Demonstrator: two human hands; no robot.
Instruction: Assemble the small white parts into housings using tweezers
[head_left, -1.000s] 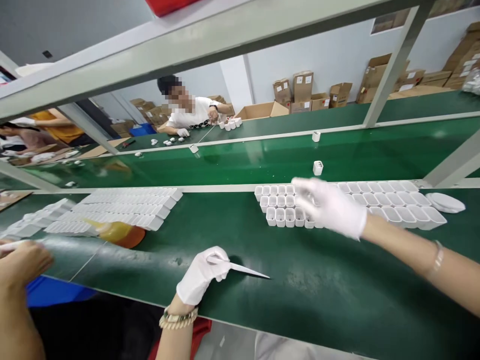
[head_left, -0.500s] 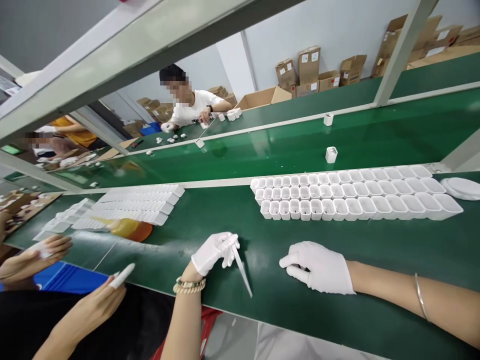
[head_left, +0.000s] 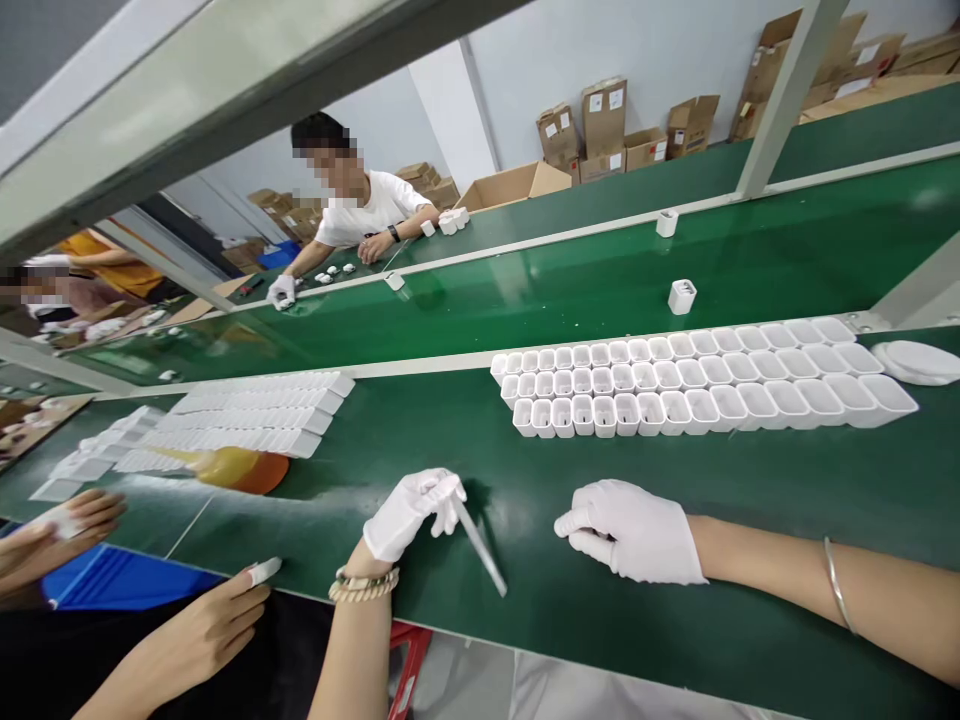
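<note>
My left hand (head_left: pixel 415 508), in a white glove, is raised over the front of the green bench. Its thumb and fingers pinch a thin, flat white piece (head_left: pixel 481 548), seen almost edge-on and slanting down to the right. Also gloved, my right hand (head_left: pixel 634 532) rests on the bench with its fingers curled and the thumb near the index finger; whatever it may hold is hidden. Beyond the hands stand rows of white open-topped cups (head_left: pixel 682 410), some with small dark bits inside. White rounded lids (head_left: pixel 919 362) lie stacked at the right end of these rows.
A yellow-orange squeeze bottle (head_left: pixel 240 468) lies near more rows of white cups (head_left: pixel 255 420) on the left. A co-worker's hands (head_left: pixel 199 630) are close at my left. Single cups (head_left: pixel 682 296) sit on the green strip behind a rail. A person (head_left: pixel 360 205) works across.
The view has shifted slightly to the right. My left hand still holds the white piece, now showing a slightly broader side. My right hand has hardly moved. The person opposite has stretched an arm leftward.
</note>
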